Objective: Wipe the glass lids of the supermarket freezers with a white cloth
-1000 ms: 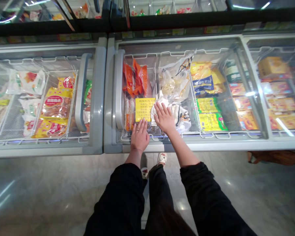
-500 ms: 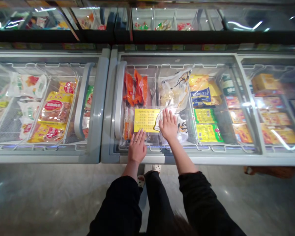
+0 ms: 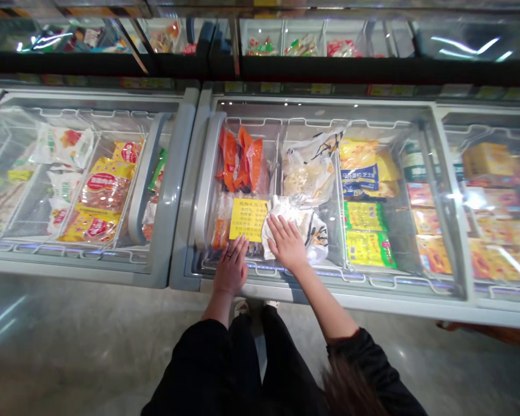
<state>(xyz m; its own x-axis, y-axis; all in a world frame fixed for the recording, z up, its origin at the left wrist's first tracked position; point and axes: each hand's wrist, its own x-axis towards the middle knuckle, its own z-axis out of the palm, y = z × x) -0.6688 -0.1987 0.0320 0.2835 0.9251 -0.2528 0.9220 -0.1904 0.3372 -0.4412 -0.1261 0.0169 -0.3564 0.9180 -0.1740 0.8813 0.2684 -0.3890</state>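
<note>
My right hand (image 3: 287, 245) presses flat, fingers spread, on a white cloth (image 3: 282, 209) that lies on the glass lid (image 3: 303, 111) of a chest freezer. The cloth overlaps the right edge of a yellow sign (image 3: 247, 221) with printed lines of characters. Close to the sign's lower edge, my left hand (image 3: 231, 268) rests with fingers stretched out on the lid; it wears a ring. Beneath the glass are orange packets (image 3: 241, 162), a clear bag of pale food (image 3: 307, 179) and yellow bags (image 3: 359, 164).
A grey lid handle (image 3: 208, 179) stands left of the sign. Another freezer (image 3: 160, 254) adjoins on the left, holding packaged meat (image 3: 106, 188). More glass-fronted displays (image 3: 303, 43) run along the back. Grey floor (image 3: 91, 335) lies below the freezers.
My right hand and the cloth have slid toward me on the lid. My left hand stays by the sign's lower edge. The whole view has tilted slightly.
</note>
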